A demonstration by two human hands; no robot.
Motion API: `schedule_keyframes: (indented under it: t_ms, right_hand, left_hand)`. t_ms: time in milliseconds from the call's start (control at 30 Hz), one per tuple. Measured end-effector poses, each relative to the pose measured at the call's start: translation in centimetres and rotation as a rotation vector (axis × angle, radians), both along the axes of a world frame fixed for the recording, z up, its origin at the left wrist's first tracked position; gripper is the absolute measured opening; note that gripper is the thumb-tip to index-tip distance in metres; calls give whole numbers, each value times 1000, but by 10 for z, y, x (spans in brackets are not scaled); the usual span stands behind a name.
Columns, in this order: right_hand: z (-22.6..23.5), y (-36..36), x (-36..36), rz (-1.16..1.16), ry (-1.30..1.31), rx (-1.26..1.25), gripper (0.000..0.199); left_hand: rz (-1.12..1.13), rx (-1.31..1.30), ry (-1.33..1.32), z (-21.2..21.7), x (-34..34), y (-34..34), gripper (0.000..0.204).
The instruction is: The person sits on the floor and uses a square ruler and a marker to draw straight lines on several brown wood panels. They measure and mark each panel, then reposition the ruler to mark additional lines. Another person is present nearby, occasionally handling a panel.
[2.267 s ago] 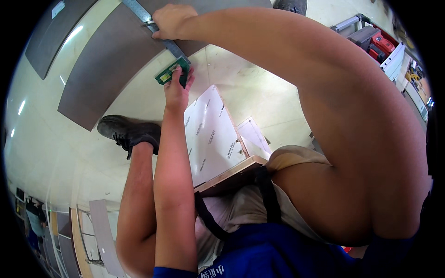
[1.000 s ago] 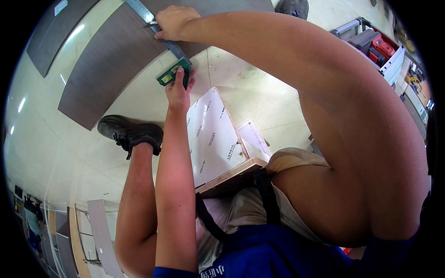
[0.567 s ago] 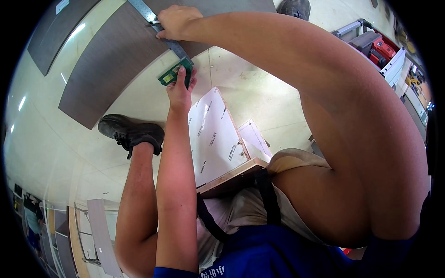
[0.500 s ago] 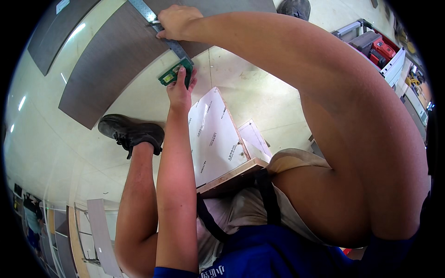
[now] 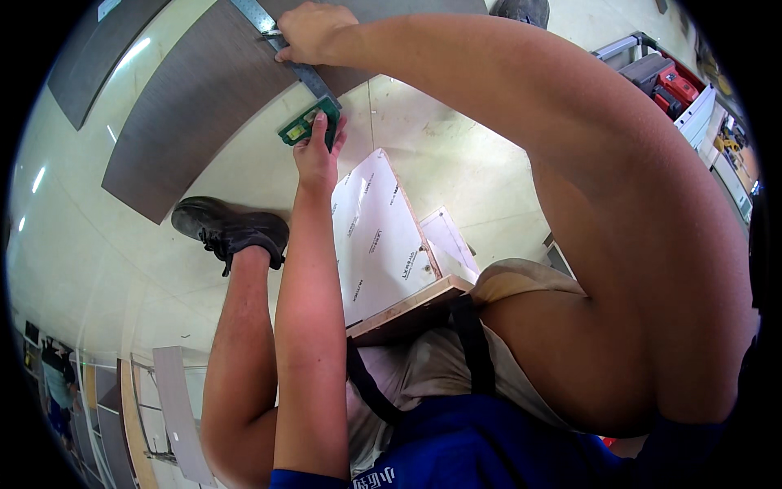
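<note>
Pointing which way, that silver-bladed square with the green handle (image 5: 307,124)?

Toward half past ten. Its flat metal blade (image 5: 311,79) runs that way across the dark grey-brown wood-grain board (image 5: 183,122); the handle's long axis goes from eight to two o'clock, just outside the board's near edge. The handle sits at eleven o'clock in the view.

And the hands?

The left hand (image 5: 318,151) is wrapped around the green handle, thumb on top. The right hand (image 5: 314,33), nearer twelve o'clock, bends its fingers beside the blade, closed on a slim pointed implement (image 5: 270,33) too small to identify.

What are the surfaces like?

The board is matt and finely streaked, its long edges bowed in this wide view. The handle is dark green with a small yellow-green window. At the centre, a white printed panel (image 5: 375,236) shows a rough brown edge, and the pale floor (image 5: 464,183) is glossy. A black lace-up shoe (image 5: 230,230) stands at nine o'clock.

Any containers?

At two o'clock, an open metal-edged case (image 5: 691,121) holds a red-and-black tool (image 5: 676,85); its kind is unclear.
</note>
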State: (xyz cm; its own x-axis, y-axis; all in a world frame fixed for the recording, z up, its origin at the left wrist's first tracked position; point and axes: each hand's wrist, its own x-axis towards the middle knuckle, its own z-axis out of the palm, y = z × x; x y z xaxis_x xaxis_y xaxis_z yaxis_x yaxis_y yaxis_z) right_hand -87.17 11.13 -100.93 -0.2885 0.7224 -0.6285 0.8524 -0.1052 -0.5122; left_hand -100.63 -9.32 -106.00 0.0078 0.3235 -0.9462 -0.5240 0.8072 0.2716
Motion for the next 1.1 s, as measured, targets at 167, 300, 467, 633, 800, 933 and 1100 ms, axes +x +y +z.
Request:
schedule_keyframes:
  t_ms: [167,300,467,633,800,933,1100]
  right_hand:
    - [0,-4,1,-1,0,22,30]
    - [-1,-3,-1,4,-12,-3,31]
    - [4,6,-6,37,-33,-38,33]
    - [-1,27,-13,51,-36,-17,38]
    - [24,43,2,-225,-39,-177,44]
    - [42,47,0,-230,292,-165,47]
    - [97,62,3,-315,386,-125,42]
  left_hand:
    - [-11,9,5,-1,0,-3,38]
    - [-8,16,-6,-3,0,-4,37]
    - [56,-23,-1,1,-3,3,30]
    - [48,99,-21,3,-12,27,34]
    - [11,95,-51,41,-7,46,32]
    - [-75,100,142,75,-22,57,31]
    - [-94,143,83,162,-21,79,25]
